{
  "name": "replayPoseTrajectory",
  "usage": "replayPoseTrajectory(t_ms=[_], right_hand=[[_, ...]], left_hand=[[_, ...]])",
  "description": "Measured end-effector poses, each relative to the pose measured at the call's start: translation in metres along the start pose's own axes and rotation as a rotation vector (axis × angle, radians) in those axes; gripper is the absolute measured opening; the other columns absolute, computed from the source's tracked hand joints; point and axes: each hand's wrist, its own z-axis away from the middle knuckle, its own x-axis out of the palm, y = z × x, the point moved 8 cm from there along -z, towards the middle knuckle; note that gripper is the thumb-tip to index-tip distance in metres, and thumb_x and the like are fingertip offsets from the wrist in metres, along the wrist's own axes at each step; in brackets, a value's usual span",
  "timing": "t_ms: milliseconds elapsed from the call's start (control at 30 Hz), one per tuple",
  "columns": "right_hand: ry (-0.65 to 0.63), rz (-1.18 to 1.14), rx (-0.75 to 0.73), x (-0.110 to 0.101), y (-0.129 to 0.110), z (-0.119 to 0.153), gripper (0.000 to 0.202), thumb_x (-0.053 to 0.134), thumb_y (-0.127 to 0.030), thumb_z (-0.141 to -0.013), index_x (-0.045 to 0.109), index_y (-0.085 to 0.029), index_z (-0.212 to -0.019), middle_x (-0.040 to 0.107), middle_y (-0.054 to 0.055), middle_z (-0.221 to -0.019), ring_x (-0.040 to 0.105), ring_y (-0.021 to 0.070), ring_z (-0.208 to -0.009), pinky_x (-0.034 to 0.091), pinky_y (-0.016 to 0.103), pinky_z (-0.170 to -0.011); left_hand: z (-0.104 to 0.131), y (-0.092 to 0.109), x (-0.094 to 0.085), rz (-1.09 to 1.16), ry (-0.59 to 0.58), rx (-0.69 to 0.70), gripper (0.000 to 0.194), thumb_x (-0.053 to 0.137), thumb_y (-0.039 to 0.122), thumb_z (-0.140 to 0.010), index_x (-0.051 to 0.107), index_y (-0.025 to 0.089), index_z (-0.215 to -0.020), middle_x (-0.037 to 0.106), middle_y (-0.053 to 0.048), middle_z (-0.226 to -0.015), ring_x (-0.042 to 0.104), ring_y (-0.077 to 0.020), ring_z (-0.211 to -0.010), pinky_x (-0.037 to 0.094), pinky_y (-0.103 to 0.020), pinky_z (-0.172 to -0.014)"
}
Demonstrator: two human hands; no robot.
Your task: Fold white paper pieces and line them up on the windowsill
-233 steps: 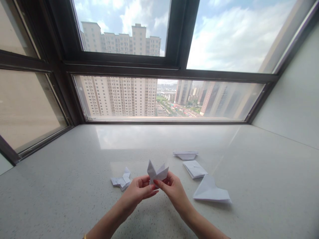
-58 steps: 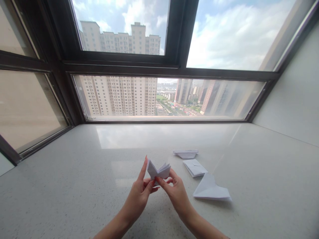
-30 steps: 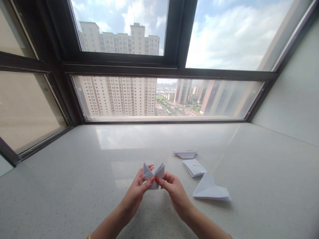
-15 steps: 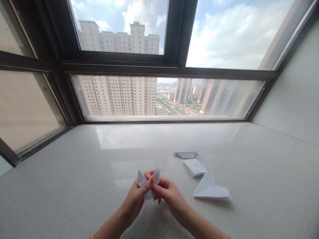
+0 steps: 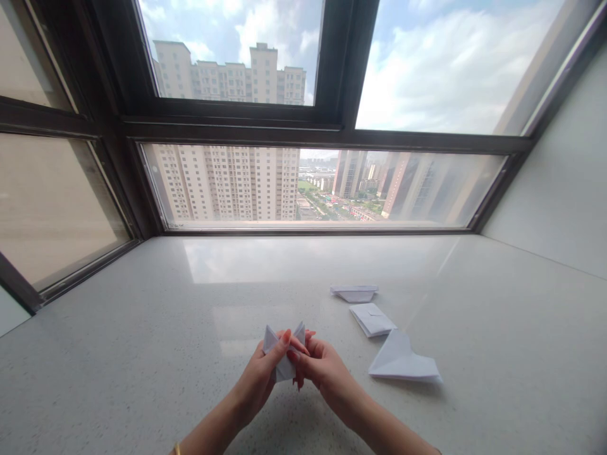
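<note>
Left hand [image 5: 258,373] and right hand [image 5: 327,366] pinch two-pointed origami [image 5: 285,371] (left of the paper packet [image 5: 372,320]), apparently creasing, the next press calling for steadiness.

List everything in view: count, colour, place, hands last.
held folded paper: 1, white, in both hands
boat-like folded paper: 1, white, ledge, farthest back
rectangular folded paper: 1, white, ledge, middle
pointed folded paper: 1, white, ledge, nearest
ledge: 1, speckled pale grey, foreground
window frame: 1, dark brown, behind ledge
wall: 1, white, right
buildings: several, beige and reddish, outside
greenery: patches, green, outside
sky: 1, blue and white, outside
bracelet: 1, gold, left wrist
left hand: 1, red nails, held paper's left
right hand: 1, red nails, held paper's right
</note>
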Motion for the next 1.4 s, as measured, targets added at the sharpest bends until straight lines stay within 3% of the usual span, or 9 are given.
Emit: replayPoseTrajectory(t_ms=[200, 267, 433, 567, 733, 833, 1033, 1233, 1400], right_hand=[[0.001, -0.006, -0.011, 0.002, -0.002, 0.002, 0.035, 0.064, -0.047, -0.064, 0.056, -0.013, -0.066, 0.048, -0.003, -0.052, 0.040, 0.0068, -0.044, 0.032, 0.020, -0.043], [0.011, -0.011, -0.010, 0.003, -0.003, 0.002, 0.035, 0.065, -0.047, -0.063, 0.057, -0.013, -0.066, 0.047, -0.004, -0.053, 0.040, 0.0064, -0.045, 0.032, 0.019, -0.043], [-0.003, -0.009, -0.007, 0.005, -0.003, 0.000, 0.035, 0.067, -0.045, -0.061, 0.057, -0.012, -0.066, 0.050, -0.003, -0.051, 0.044, 0.0075, -0.045, 0.035, 0.020, -0.044], [0.006, 0.024, 0.041, 0.003, 0.001, 0.001, 0.037, 0.067, -0.047, -0.059, 0.057, -0.012, -0.066, 0.052, -0.004, -0.050, 0.047, 0.0079, -0.042, 0.037, 0.021, -0.045], [0.011, 0.076, 0.016, 0.001, 0.000, 0.000, 0.037, 0.067, -0.047, -0.059, 0.055, -0.012, -0.059, 0.051, -0.004, -0.044, 0.048, 0.0082, -0.039, 0.036, 0.021, -0.043], [0.016, 0.095, 0.009, -0.001, 0.000, 0.000, 0.036, 0.067, -0.046, -0.058, 0.054, -0.013, -0.056, 0.051, -0.004, -0.042, 0.048, 0.0083, -0.038, 0.036, 0.021, -0.042], [-0.025, 0.122, 0.095, -0.004, 0.009, -0.003, 0.037, 0.068, -0.047, -0.057, 0.055, -0.013, -0.055, 0.053, -0.003, -0.042, 0.048, 0.0086, -0.037, 0.036, 0.020, -0.040], [-0.077, 0.321, 0.164, -0.010, -0.001, 0.003, 0.030, 0.065, -0.041, -0.061, 0.055, -0.014, -0.055, 0.052, -0.004, -0.043, 0.049, 0.0095, -0.039, 0.036, 0.020, -0.041], [-0.056, 0.597, 0.214, -0.021, -0.020, 0.034, 0.017, 0.058, -0.024, -0.063, 0.052, -0.016, -0.049, 0.049, -0.004, -0.044, 0.048, 0.0095, -0.042, 0.035, 0.019, -0.042]], left_hand=[[-0.003, -0.007, -0.008, -0.051, 0.062, -0.028, 0.039, 0.056, 0.049, -0.070, 0.064, 0.012, -0.078, 0.064, -0.013, -0.091, 0.056, -0.0156, -0.053, 0.041, -0.028, -0.050], [-0.004, -0.011, -0.013, -0.053, 0.108, -0.045, 0.043, 0.056, 0.049, -0.070, 0.063, 0.010, -0.087, 0.065, -0.014, -0.092, 0.059, -0.0191, -0.059, 0.042, -0.028, -0.051], [-0.004, -0.009, -0.016, 0.051, 0.148, -0.029, 0.041, 0.054, 0.051, -0.072, 0.061, 0.010, -0.074, 0.061, -0.016, -0.102, 0.058, -0.0277, -0.085, 0.044, -0.028, -0.054], [-0.004, -0.008, -0.015, 0.095, 0.156, -0.027, 0.041, 0.054, 0.052, -0.070, 0.060, 0.012, -0.079, 0.059, -0.016, -0.107, 0.055, -0.0286, -0.093, 0.045, -0.029, -0.058], [-0.003, -0.012, -0.011, 0.090, 0.132, -0.071, 0.042, 0.054, 0.055, -0.069, 0.053, 0.014, -0.062, 0.056, -0.015, -0.112, 0.060, -0.0207, -0.067, 0.041, -0.026, -0.047], [-0.002, -0.014, -0.011, 0.056, 0.131, -0.087, 0.042, 0.053, 0.056, -0.069, 0.055, 0.014, -0.067, 0.057, -0.014, -0.111, 0.058, -0.0162, -0.056, 0.038, -0.025, -0.045], [-0.004, -0.015, -0.015, -0.002, 0.147, -0.094, 0.042, 0.055, 0.056, -0.068, 0.061, 0.014, -0.072, 0.062, -0.014, -0.102, 0.057, -0.0281, -0.089, 0.044, -0.032, -0.063], [-0.005, 0.000, -0.028, -0.014, 0.196, -0.036, 0.037, 0.058, 0.047, -0.069, 0.059, 0.017, -0.091, 0.060, -0.011, -0.109, 0.051, -0.0263, -0.103, 0.039, -0.037, -0.083], [-0.004, 0.019, -0.041, -0.033, 0.239, 0.052, 0.030, 0.055, 0.037, -0.073, 0.055, 0.019, -0.097, 0.060, -0.009, -0.108, 0.047, -0.0230, -0.108, 0.034, -0.035, -0.087]])
